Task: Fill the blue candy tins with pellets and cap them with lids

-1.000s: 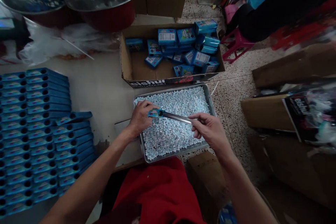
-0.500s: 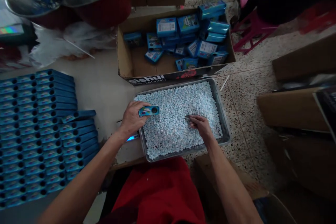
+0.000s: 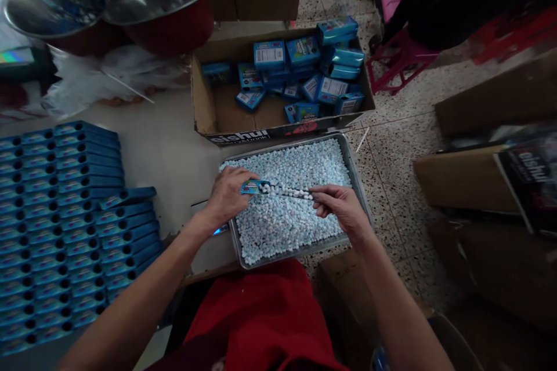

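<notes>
My left hand (image 3: 230,194) grips a small blue printed box (image 3: 249,186) above the left part of a metal tray (image 3: 359,171). The tray is full of small pale blue and white pellets (image 3: 291,226). Pinched in my right hand (image 3: 342,206) is a narrow, trough-like scoop (image 3: 289,192) carrying a row of pellets. Its far end meets the hole in the box, where several pellets show. How far the scoop reaches into the hole I cannot tell.
Stacked rows of blue boxes (image 3: 82,214) stand at left. Beyond the tray, a cardboard carton (image 3: 204,98) holds more blue boxes. Two metal bowls (image 3: 163,11) sit at the back left. A lit display (image 3: 220,229) shows beside the tray. A person sits on a pink stool (image 3: 400,64).
The scoop has come up out of the pellets with a load, and its end now meets the box hole. The whole view has shifted slightly.
</notes>
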Motion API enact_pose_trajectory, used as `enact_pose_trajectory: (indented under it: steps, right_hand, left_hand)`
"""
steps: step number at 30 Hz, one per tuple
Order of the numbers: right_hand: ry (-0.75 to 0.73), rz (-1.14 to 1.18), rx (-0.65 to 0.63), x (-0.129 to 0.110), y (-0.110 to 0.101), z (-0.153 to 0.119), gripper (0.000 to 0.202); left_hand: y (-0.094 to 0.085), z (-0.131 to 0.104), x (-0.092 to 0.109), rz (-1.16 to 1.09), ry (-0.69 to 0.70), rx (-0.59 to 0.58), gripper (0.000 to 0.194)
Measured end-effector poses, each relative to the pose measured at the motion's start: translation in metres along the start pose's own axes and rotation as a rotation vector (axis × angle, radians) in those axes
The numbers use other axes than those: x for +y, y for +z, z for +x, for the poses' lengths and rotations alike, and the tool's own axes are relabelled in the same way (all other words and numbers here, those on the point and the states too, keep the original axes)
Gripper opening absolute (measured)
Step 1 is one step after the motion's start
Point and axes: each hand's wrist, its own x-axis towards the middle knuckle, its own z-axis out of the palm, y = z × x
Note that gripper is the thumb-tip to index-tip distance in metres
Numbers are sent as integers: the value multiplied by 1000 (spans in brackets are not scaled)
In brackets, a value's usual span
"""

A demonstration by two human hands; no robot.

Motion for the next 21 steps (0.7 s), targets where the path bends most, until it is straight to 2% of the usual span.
enact_pose_trajectory:
  steps: [5,8,10,12,14,16,18,19,21]
  right_hand:
    - [-90,-217,80,-42,34,-26,26]
    - [-120,-324,119,-54,54,-36,21]
    - [-133,-351,127,-57,58,-41,21]
    - [-138,-338,125,-52,44,-45,26]
    - [-129,-310,152,-35,11,-48,34]
    - [-104,-300,243,-3,-32,-48,41]
    - [-34,-305,357,38,-70,-40,45]
    - [22,-290,362,60,-81,-32,46]
    - [74,-249,299,98,-83,-10,48]
  left_hand:
    - [-2,0,-1,-20,0,8,46]
    - [-2,-1,-2,-31,3,17,46]
    - [-2,-2,-5,-51,9,17,45]
    - [-1,-4,-10,-92,-4,17,42]
    - [-2,-6,-19,-152,-56,24,37]
    - [-3,-10,-29,-245,-156,52,34]
    - [-5,-15,-38,-378,-263,61,35]
    - [-7,-18,-41,-448,-307,49,36]
    - [-9,-23,-46,-544,-364,0,39]
